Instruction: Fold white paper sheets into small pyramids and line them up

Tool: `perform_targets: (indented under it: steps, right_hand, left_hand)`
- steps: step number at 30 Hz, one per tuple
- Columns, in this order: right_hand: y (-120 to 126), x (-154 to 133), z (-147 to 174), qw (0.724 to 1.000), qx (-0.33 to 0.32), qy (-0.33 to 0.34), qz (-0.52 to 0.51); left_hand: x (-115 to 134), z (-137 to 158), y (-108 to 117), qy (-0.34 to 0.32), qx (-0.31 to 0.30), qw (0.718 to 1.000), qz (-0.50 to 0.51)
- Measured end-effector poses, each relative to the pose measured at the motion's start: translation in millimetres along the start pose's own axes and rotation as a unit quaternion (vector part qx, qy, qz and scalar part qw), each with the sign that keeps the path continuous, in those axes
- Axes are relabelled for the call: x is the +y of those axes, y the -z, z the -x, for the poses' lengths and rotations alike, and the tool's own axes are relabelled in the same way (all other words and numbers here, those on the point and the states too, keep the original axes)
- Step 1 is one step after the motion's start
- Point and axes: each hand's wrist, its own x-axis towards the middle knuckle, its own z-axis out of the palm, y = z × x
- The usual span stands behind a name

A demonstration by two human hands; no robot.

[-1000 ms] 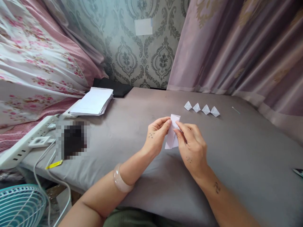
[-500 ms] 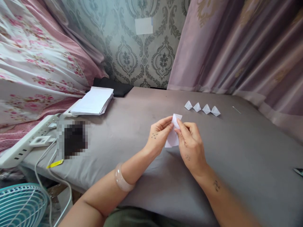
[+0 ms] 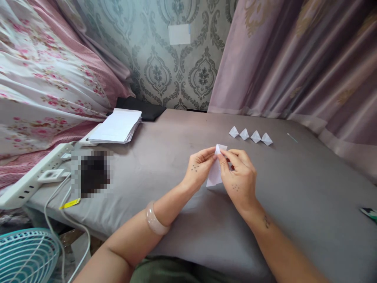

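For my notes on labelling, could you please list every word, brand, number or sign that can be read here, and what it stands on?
No text can be read.
Yellow tag: any print is too small.
Right wrist mark: too blurred to make out.
Item at right edge: any print is too blurred.

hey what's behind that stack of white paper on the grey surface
Just behind the stack of white paper lies a flat black item, showing past its back edge and right corner. Patterned wallpaper stands beyond. Whatever the stack covers can't be seen.
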Motion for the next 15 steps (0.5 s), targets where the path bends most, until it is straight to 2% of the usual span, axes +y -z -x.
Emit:
perform_targets:
  steps: [8,15]
  right_hand:
    - [-2,-3,-20,0.995,-0.08,-0.008,0.055]
    - [-9,1,-18,0.997,-0.067,-0.028,0.027]
  left_hand:
    - [-1,-8,7,-0.001,-0.002,1.0,0.002]
    - [-3,-11,11,0.011,0.024,1.0,-0.016]
